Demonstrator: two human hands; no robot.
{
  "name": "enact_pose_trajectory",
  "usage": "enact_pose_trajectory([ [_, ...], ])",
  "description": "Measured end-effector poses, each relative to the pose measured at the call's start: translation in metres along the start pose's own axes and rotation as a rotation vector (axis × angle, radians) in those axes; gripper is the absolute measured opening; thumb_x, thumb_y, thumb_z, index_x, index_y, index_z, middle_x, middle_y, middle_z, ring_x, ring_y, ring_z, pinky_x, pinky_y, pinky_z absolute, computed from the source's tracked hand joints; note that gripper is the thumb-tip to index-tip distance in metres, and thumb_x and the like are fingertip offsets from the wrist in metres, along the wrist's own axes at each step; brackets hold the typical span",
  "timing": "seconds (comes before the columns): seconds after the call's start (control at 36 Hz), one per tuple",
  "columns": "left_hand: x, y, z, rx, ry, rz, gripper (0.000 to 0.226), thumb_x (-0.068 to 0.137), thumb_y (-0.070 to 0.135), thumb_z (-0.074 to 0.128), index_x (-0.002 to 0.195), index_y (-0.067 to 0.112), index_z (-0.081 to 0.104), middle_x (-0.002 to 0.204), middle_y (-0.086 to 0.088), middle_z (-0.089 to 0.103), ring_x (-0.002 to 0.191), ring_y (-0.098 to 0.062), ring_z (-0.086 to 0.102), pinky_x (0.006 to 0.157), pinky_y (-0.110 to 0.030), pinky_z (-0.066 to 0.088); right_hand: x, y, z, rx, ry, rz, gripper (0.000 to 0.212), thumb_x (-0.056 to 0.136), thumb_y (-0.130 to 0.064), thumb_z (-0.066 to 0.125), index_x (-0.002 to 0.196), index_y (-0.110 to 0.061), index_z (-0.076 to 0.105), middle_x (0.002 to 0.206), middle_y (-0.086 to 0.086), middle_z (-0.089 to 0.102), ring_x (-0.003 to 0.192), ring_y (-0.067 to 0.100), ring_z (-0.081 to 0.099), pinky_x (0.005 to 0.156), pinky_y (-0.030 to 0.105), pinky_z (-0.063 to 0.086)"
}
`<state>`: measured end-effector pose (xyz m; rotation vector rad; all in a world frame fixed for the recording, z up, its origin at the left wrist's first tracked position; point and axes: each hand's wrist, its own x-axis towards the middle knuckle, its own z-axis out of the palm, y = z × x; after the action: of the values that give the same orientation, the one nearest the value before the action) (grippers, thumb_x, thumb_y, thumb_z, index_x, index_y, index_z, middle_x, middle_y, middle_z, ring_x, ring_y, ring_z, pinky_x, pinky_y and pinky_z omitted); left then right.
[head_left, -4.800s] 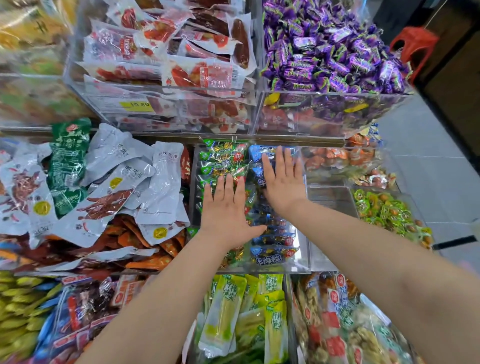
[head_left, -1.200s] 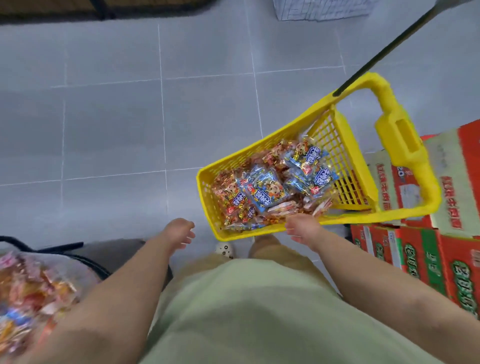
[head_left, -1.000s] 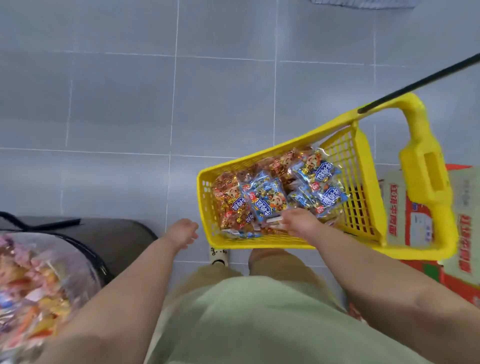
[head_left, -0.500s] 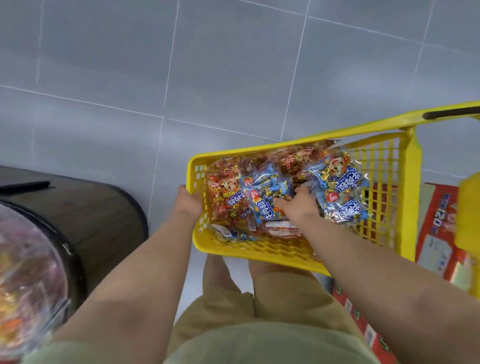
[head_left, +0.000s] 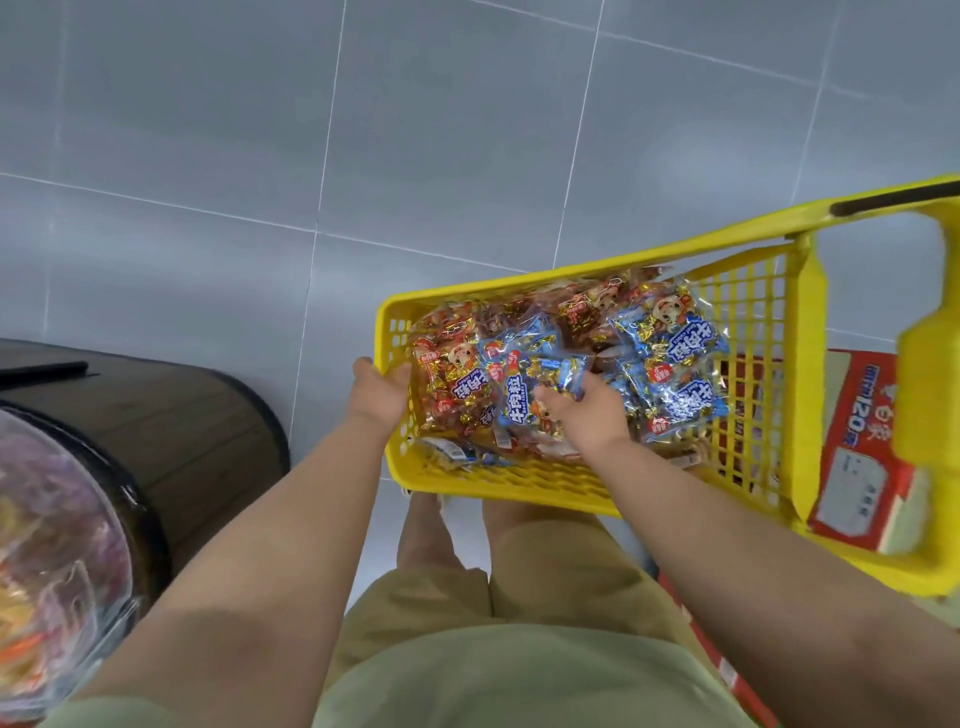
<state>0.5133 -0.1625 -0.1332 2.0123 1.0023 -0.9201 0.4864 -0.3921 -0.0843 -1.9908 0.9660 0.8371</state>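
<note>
Several snack packets (head_left: 670, 358) lay heaped in the yellow basket (head_left: 571, 271), and my right hand (head_left: 587, 413) had its fingers curled over a blue packet (head_left: 522, 400) near the middle. My left hand (head_left: 376, 392) clamped the near-left rim. I judged the slick wrapper could slip free, or the load could slide and tip out, if that rim grip eased. A cardboard box (head_left: 857, 457) crowded the right side and a dark wooden stand (head_left: 171, 415) the left; open floor (head_left: 415, 130) lay ahead.
</note>
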Motion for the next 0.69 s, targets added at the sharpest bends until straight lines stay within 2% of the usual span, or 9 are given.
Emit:
enact_pose_trajectory([
  [0.06,-0.012,0.001,-0.004,0.03,0.122,0.157,0.064,0.094,0.038,0.056,0.143,0.004,0.032,0.138,-0.022,0.047,0.127,-0.038,0.045,0.104,-0.043,0.036,-0.01,0.002,0.0,0.165,-0.036,0.055,0.034,0.08,-0.042,0.071,0.079,-0.016,0.049,0.076,-0.005,0.046,0.073,0.019,0.047,0.053,0.017,0.035],
  [0.11,-0.028,0.003,-0.007,0.134,0.234,0.444,0.06,0.094,0.037,0.056,0.139,0.002,0.04,0.137,-0.022,0.046,0.129,-0.037,0.04,0.108,-0.04,0.029,-0.019,0.001,0.003,0.422,-0.142,0.155,0.038,0.079,-0.039,0.072,0.095,-0.009,0.054,0.089,0.001,0.052,0.086,0.018,0.049,0.068,0.018,0.041],
  [0.17,-0.044,0.006,-0.007,0.075,0.161,0.619,0.046,0.094,0.038,0.055,0.129,0.007,0.052,0.127,-0.014,0.054,0.123,-0.032,0.045,0.103,-0.028,0.032,-0.027,-0.003,0.009,0.643,-0.279,0.223,0.039,0.082,-0.029,0.071,0.107,-0.005,0.053,0.098,0.008,0.056,0.088,0.017,0.052,0.072,0.027,0.044],
  [0.22,-0.059,0.01,-0.005,-0.161,-0.042,0.548,0.02,0.091,0.035,0.06,0.11,0.028,0.06,0.111,0.006,0.062,0.112,-0.023,0.056,0.091,-0.011,0.04,-0.033,-0.009,0.018,0.759,-0.401,0.239,0.021,0.084,-0.019,0.069,0.095,-0.011,0.054,0.096,0.01,0.059,0.084,0.016,0.053,0.069,0.026,0.046],
  [0.33,-0.065,0.011,-0.011,-0.669,-0.225,0.148,0.029,0.081,0.011,0.075,0.096,0.028,0.056,0.106,-0.011,0.066,0.075,-0.02,0.069,0.063,-0.032,0.058,-0.028,-0.016,0.025,0.84,-0.606,0.243,0.018,0.087,-0.006,0.063,0.097,-0.011,0.049,0.094,0.011,0.063,0.09,0.022,0.057,0.081,0.031,0.046],
  [0.42,-0.059,0.003,-0.02,-0.745,-0.15,0.042,0.03,0.079,0.003,0.074,0.09,0.02,0.052,0.105,-0.016,0.062,0.067,-0.018,0.064,0.056,-0.028,0.056,-0.012,-0.02,0.021,0.783,-0.568,0.171,0.015,0.09,-0.001,0.053,0.087,-0.015,0.056,0.089,0.002,0.065,0.091,0.018,0.06,0.078,0.026,0.05],
  [0.5,-0.052,-0.006,-0.028,-0.81,-0.107,-0.003,0.03,0.08,0.001,0.072,0.085,0.017,0.047,0.097,-0.016,0.065,0.066,-0.018,0.065,0.06,-0.028,0.055,0.015,-0.017,0.017,0.349,-0.077,0.046,0.017,0.092,-0.011,0.051,0.107,-0.017,0.058,0.119,0.006,0.057,0.109,0.021,0.056,0.089,0.032,0.047],
  [0.56,-0.047,-0.01,-0.035,-0.868,-0.112,0.002,0.028,0.082,-0.002,0.069,0.082,0.016,0.048,0.084,-0.01,0.068,0.06,-0.013,0.068,0.059,-0.025,0.056,0.033,-0.013,0.016,0.006,0.131,-0.05,0.037,0.087,-0.014,0.059,0.123,-0.011,0.052,0.122,0.01,0.055,0.106,0.025,0.056,0.089,0.035,0.048],
  [0.69,-0.039,-0.013,-0.048,-1.039,-0.237,0.02,0.012,0.092,0.005,0.057,0.103,0.006,0.059,0.088,-0.005,0.073,0.081,-0.017,0.068,0.075,-0.028,0.056,0.048,-0.009,0.021,-0.291,-0.075,0.009,0.069,0.083,-0.024,0.069,0.139,-0.009,0.031,0.122,0.013,0.058,0.107,0.031,0.057,0.079,0.035,0.047],
])
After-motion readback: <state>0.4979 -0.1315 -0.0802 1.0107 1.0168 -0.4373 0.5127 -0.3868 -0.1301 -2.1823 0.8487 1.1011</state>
